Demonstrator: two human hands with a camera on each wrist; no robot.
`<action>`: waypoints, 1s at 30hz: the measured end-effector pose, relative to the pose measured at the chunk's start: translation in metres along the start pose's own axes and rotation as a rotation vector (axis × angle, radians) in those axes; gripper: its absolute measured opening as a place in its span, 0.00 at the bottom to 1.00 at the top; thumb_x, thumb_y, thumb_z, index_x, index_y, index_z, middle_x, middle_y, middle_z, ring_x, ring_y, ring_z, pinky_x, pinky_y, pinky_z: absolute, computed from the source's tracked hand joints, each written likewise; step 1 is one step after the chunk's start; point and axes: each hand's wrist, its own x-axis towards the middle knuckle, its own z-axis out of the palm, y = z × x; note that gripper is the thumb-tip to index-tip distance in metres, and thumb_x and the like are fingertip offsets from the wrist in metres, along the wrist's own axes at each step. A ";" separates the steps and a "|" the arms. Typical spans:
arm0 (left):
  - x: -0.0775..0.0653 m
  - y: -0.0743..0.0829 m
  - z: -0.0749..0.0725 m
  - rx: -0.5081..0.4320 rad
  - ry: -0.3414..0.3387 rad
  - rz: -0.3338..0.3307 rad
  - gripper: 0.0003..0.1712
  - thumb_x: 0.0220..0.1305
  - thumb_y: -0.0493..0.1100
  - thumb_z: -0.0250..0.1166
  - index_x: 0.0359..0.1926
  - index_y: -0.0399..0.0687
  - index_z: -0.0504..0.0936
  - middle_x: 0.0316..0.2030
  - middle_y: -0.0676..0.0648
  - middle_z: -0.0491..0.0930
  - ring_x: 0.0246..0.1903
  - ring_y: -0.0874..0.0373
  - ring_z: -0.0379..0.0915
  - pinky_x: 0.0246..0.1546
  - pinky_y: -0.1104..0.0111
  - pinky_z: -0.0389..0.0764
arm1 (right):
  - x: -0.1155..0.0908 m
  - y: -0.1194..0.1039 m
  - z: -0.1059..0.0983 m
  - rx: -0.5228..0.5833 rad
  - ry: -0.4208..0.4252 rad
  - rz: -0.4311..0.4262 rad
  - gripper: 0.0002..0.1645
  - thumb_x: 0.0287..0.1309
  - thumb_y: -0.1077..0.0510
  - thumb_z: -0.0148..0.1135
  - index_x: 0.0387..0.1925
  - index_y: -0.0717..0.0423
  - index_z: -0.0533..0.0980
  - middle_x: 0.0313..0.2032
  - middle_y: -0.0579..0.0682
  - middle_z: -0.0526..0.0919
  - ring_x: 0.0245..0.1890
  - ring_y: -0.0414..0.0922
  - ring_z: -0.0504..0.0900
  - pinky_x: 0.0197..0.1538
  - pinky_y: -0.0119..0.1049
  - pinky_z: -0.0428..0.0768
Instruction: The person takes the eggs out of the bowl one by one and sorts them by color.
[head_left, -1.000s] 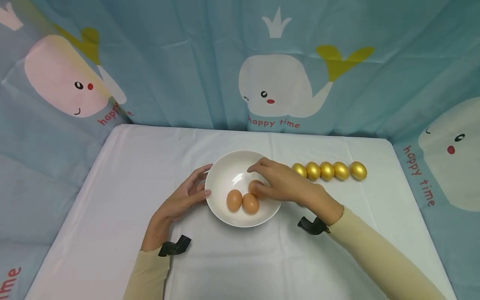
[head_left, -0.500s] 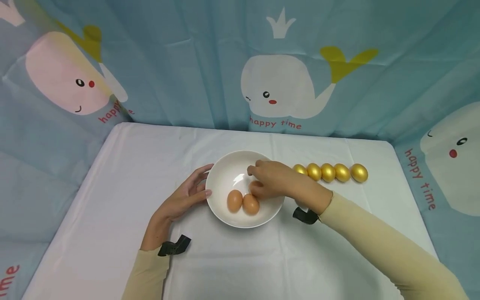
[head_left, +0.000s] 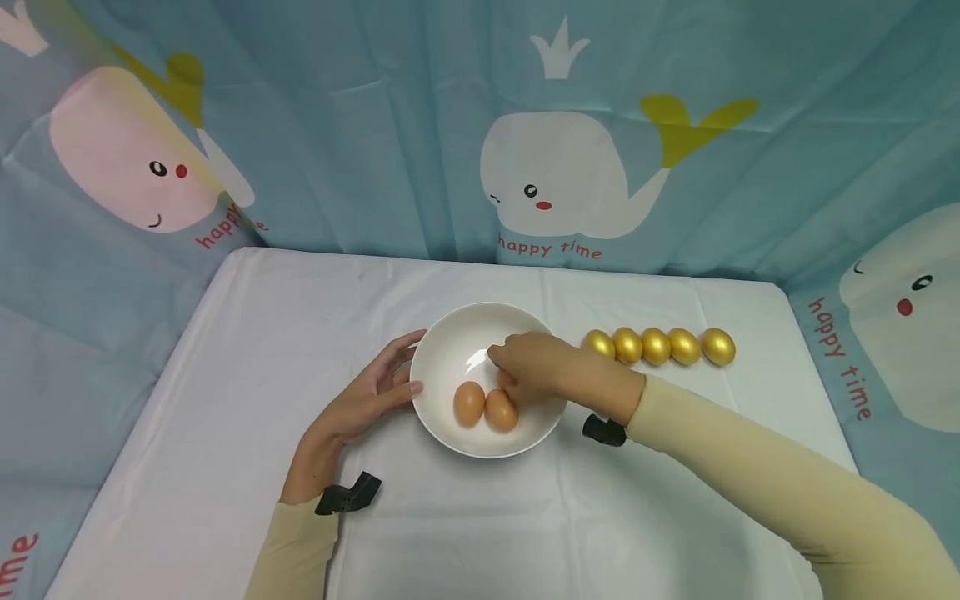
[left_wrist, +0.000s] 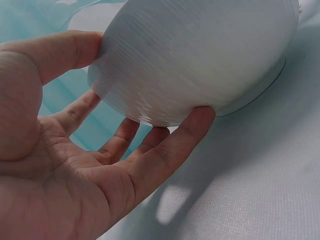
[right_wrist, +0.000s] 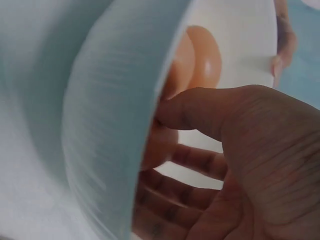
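Inside a white bowl (head_left: pixel 447 333) lie two brown eggs (head_left: pixel 469 404), side by side. My right hand (head_left: pixel 542 367) reaches over the bowl's right rim and grips a third brown egg (right_wrist: pixel 161 147), thumb on one side and fingers round the other. From the head view that egg is mostly covered by the hand. At the bowl's left side, my left hand (head_left: pixel 372 392) holds it, thumb tip at the rim and fingers spread against the outer wall. The left wrist view shows these fingertips touching the bowl's outside (left_wrist: pixel 200 60).
Several golden eggs (head_left: pixel 656 347) stand in a row to the right of the bowl, behind the right forearm. White cloth (head_left: pixel 315 300) covers the table. A blue curtain (head_left: pixel 360 150) with whale prints hangs along the back and sides.
My right hand has lowered into the bowl, its fingers closing round the egg on the right. The forearm has swung slightly left. My left hand and the bowl stay in place.
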 end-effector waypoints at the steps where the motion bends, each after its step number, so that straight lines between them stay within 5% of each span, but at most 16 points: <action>1: 0.000 0.000 0.000 0.001 -0.001 0.001 0.46 0.73 0.35 0.65 0.83 0.59 0.54 0.78 0.39 0.59 0.65 0.58 0.78 0.54 0.62 0.87 | 0.001 0.000 0.001 -0.001 0.002 -0.010 0.06 0.66 0.59 0.65 0.40 0.52 0.76 0.31 0.47 0.75 0.32 0.45 0.74 0.40 0.35 0.73; 16: 0.000 0.000 0.000 0.008 0.006 0.000 0.46 0.73 0.35 0.65 0.83 0.60 0.54 0.78 0.38 0.59 0.65 0.57 0.78 0.54 0.59 0.87 | 0.004 -0.009 0.008 -0.022 0.057 -0.103 0.14 0.61 0.63 0.68 0.48 0.49 0.80 0.38 0.48 0.76 0.40 0.46 0.76 0.48 0.38 0.77; 21: 0.000 0.001 0.000 0.005 0.003 0.001 0.46 0.73 0.34 0.65 0.83 0.59 0.53 0.78 0.38 0.59 0.65 0.57 0.78 0.54 0.60 0.87 | -0.001 -0.009 0.007 -0.041 0.137 -0.137 0.10 0.61 0.63 0.66 0.43 0.49 0.79 0.36 0.49 0.76 0.38 0.47 0.77 0.46 0.37 0.77; 30: 0.000 -0.001 0.001 -0.008 -0.011 0.012 0.46 0.74 0.35 0.63 0.84 0.58 0.52 0.78 0.39 0.58 0.66 0.58 0.77 0.54 0.60 0.87 | -0.019 -0.006 0.003 0.054 0.286 -0.175 0.22 0.60 0.59 0.71 0.56 0.50 0.80 0.41 0.48 0.78 0.39 0.44 0.75 0.45 0.37 0.76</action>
